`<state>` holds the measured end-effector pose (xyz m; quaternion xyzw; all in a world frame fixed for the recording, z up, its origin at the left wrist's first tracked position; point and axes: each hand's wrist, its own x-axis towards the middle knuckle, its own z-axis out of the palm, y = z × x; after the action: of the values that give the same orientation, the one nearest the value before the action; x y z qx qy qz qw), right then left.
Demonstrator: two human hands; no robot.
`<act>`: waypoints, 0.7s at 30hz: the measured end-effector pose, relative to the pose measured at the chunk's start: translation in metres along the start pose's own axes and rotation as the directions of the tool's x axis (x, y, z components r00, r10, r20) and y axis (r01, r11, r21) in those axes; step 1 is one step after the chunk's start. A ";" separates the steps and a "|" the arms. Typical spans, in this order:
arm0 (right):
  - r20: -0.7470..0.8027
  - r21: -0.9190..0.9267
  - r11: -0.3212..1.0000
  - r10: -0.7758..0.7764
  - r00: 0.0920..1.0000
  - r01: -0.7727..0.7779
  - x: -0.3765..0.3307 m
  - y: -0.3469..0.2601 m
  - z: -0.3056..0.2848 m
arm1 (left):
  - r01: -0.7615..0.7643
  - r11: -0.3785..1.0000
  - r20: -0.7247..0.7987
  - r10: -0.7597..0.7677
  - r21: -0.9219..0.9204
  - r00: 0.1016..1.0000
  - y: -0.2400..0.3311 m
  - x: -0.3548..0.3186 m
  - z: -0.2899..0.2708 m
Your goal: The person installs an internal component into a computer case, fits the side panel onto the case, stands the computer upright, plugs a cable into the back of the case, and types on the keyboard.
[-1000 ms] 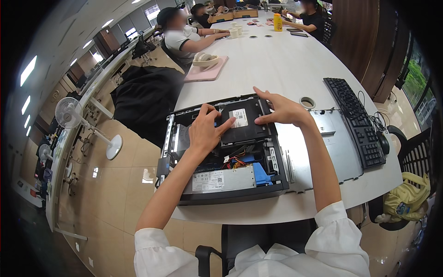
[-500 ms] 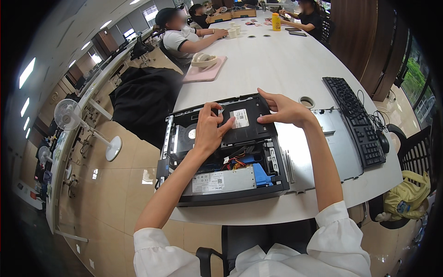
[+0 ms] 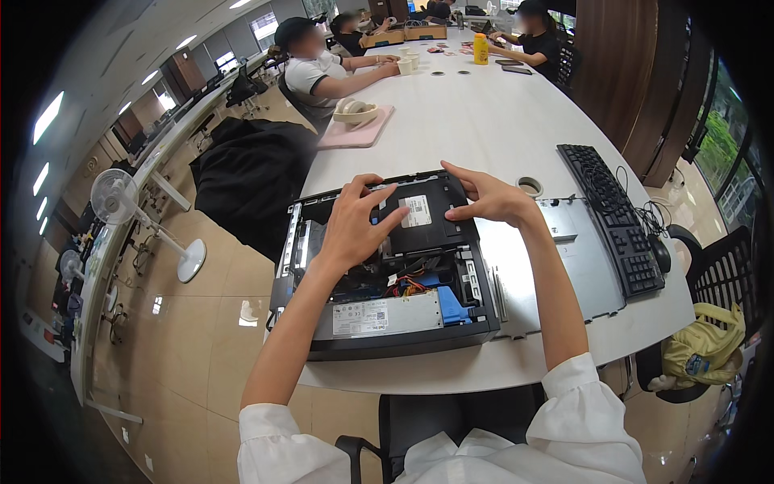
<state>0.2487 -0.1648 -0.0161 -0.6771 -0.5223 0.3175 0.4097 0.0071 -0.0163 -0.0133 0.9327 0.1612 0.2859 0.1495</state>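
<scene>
An opened black desktop computer (image 3: 403,347) lies flat on the table in front of me, its inside facing up. A black optical drive (image 3: 435,236) with a white label fills its far right corner. My right hand (image 3: 498,200) spans the drive's right end, thumb on its top and index finger at the far edge. Over the middle of the case is my left hand (image 3: 355,222), fingers apart, its thumb close to the drive's left side by the label. Nearer to me are a silver power supply (image 3: 387,315), a blue plastic part (image 3: 454,306) and coloured wires (image 3: 414,285).
A flat metal cover panel (image 3: 580,258) lies right of the computer, beside a black keyboard (image 3: 605,214) and a tape roll (image 3: 530,186). Headphones (image 3: 355,111) rest on a pink pad (image 3: 379,133). Other people sit farther along the table, near a yellow bottle (image 3: 481,50).
My left hand has shifted slightly left, and its fingers are less curled than before. The right hand keeps nearly the same place on the drive. The whole view has tilted a little.
</scene>
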 end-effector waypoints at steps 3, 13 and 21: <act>0.006 -0.037 0.999 0.002 1.000 -0.002 0.002 -0.001 -0.002 | -0.057 0.993 0.074 0.050 0.101 0.996 0.002 -0.005 0.000; 0.024 -0.188 0.976 -0.106 0.994 0.109 -0.002 0.006 0.003 | -0.001 0.993 0.167 -0.019 0.121 0.986 -0.007 -0.008 0.014; 0.046 0.234 0.961 0.144 0.988 -0.151 -0.016 0.015 -0.010 | -0.008 0.999 -0.160 0.014 0.042 0.987 -0.013 0.001 -0.002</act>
<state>0.2595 -0.1841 -0.0245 -0.6559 -0.4347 0.4168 0.4550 0.0035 -0.0038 -0.0159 0.9105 0.1734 0.3572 0.1155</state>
